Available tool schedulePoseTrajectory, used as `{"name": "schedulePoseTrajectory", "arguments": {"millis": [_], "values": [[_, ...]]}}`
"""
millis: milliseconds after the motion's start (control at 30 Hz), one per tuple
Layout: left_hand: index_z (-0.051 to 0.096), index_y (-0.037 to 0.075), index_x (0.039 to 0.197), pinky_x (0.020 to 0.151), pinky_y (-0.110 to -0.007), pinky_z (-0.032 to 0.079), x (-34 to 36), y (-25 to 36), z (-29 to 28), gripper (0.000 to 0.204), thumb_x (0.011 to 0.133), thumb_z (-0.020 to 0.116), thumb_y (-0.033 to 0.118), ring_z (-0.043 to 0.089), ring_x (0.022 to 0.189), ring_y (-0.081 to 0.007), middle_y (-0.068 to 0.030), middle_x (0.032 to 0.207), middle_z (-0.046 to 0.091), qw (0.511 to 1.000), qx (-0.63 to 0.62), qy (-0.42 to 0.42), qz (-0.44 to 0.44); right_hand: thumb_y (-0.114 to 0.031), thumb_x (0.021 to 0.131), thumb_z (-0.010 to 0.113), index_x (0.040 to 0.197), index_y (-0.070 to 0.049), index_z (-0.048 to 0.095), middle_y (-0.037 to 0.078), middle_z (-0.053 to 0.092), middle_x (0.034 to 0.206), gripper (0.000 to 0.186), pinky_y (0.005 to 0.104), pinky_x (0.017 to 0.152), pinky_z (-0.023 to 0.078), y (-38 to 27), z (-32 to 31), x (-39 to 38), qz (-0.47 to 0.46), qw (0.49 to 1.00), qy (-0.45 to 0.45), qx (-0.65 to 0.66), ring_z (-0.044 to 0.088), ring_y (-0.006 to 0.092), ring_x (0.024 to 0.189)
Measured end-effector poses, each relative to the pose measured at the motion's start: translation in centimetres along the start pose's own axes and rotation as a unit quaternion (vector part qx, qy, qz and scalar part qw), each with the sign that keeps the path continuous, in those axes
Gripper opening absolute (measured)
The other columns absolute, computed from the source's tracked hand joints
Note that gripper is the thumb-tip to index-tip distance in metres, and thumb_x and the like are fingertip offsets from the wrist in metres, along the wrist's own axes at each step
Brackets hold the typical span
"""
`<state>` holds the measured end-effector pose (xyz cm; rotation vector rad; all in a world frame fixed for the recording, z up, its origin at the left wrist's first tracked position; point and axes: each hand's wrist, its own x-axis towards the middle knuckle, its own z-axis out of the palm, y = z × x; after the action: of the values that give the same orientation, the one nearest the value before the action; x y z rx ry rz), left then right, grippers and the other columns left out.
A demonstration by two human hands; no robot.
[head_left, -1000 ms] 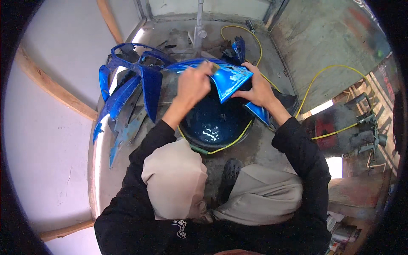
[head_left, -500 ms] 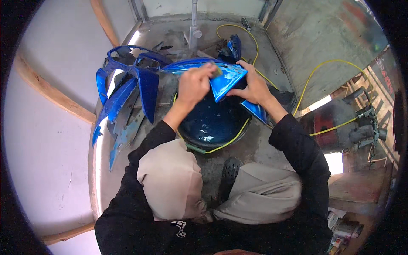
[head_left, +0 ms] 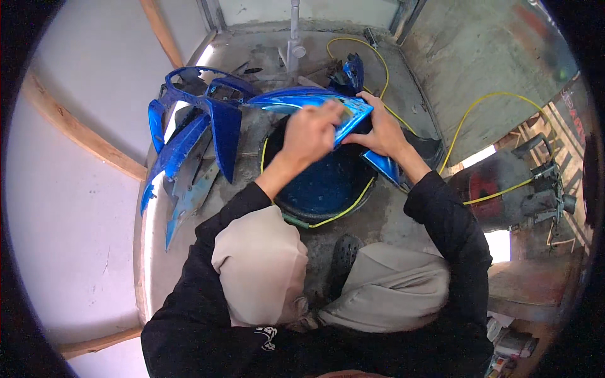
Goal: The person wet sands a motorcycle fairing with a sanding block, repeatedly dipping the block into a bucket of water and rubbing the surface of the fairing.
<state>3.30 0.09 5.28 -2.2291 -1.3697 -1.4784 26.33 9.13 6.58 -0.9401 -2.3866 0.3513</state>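
Observation:
A long, glossy blue motorbike fairing panel (head_left: 287, 100) lies over the far side of a round dark tub (head_left: 366, 203) of water. My right hand (head_left: 386, 132) is closed round its wide right end, thumb below and fingers along the far edge. My left hand (head_left: 307, 135), slightly smeared by motion, presses a small yellow-green scrubbing pad (head_left: 346, 113) onto the panel's face near that end. The fingers hide most of the pad. A smaller blue piece (head_left: 382, 165) rests at the tub's right rim, below my right wrist.
More blue fairing parts (head_left: 220, 135) stand on the left, beside a white wall (head_left: 82, 208). A dark blue part (head_left: 350, 75) lies beyond the tub, near a grey pipe (head_left: 295, 47). A yellow hose (head_left: 463, 129) runs right to a dark tank (head_left: 498, 186).
My left hand has moved right and slightly down across the panel with the pad. The right hand keeps its hold on the panel's end. The whole view has shifted slightly.

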Motion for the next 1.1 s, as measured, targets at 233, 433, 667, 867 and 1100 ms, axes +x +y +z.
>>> {"name": "schedulePoseTrajectory", "arguments": {"millis": [233, 433, 667, 867, 1100], "values": [[0.086, 0.007, 0.113, 0.092, -0.044, 0.064, -0.5, -7.5, -2.9, 0.03, 0.1, 0.059, 0.009, 0.083, 0.098, -0.0349, -0.0177, 0.106, 0.084, 0.984, 0.009, 0.084, -0.159, -0.066, 0.067, 0.098, 0.164, -0.011, 0.042, 0.022, 0.057, 0.154, 0.124, 0.0513, 0.114, 0.052, -0.5, -0.4, 0.2, 0.015, 1.0, -0.006, 0.006, 0.062, 0.0459, 0.138], [0.084, 0.009, 0.112, 0.09, -0.047, 0.063, -2.9, -7.5, -3.2, 0.03, 0.093, 0.061, 0.005, 0.081, 0.103, -0.0364, -0.0159, 0.11, 0.084, 0.967, 0.115, 0.061, -0.221, -0.066, 0.068, 0.098, 0.164, -0.011, 0.042, 0.022, 0.057, 0.154, 0.124, 0.0513, 0.115, 0.051, -0.9, -0.2, 0.3, 0.019, 1.0, -0.016, 0.007, 0.061, 0.0462, 0.139], [0.083, 0.005, 0.112, 0.103, -0.047, 0.061, -0.8, -0.9, 0.2, 0.033, 0.09, 0.059, -0.005, 0.079, 0.118, -0.0327, -0.0151, 0.129, 0.082, 0.996, -0.087, 0.018, 0.0, -0.064, 0.067, 0.099, 0.164, -0.006, 0.043, 0.023, 0.056, 0.158, 0.126, 0.0502, 0.118, 0.05, 0.0, -0.1, 0.0, 0.019, 1.0, -0.004, -0.001, 0.059, 0.0443, 0.144], [0.083, 0.0, 0.101, 0.095, -0.05, 0.062, -4.1, -9.9, -3.9, 0.024, 0.096, 0.06, 0.002, 0.081, 0.107, -0.0381, -0.0166, 0.112, 0.084, 0.945, 0.057, 0.189, -0.259, -0.064, 0.067, 0.099, 0.164, -0.006, 0.042, 0.024, 0.056, 0.158, 0.127, 0.0494, 0.119, 0.049, -1.2, -0.3, 0.8, 0.015, 1.0, -0.012, 0.005, 0.058, 0.0442, 0.145], [0.082, 0.011, 0.121, 0.107, -0.05, 0.049, -1.6, -0.3, 0.6, 0.039, 0.092, 0.059, 0.002, 0.078, 0.114, -0.0245, -0.0105, 0.125, 0.083, 0.999, -0.022, 0.037, -0.019, -0.063, 0.068, 0.1, 0.164, -0.007, 0.042, 0.023, 0.057, 0.156, 0.125, 0.0501, 0.118, 0.049, -0.1, -0.2, 0.0, 0.017, 1.0, -0.005, 0.01, 0.059, 0.0446, 0.143]]}}
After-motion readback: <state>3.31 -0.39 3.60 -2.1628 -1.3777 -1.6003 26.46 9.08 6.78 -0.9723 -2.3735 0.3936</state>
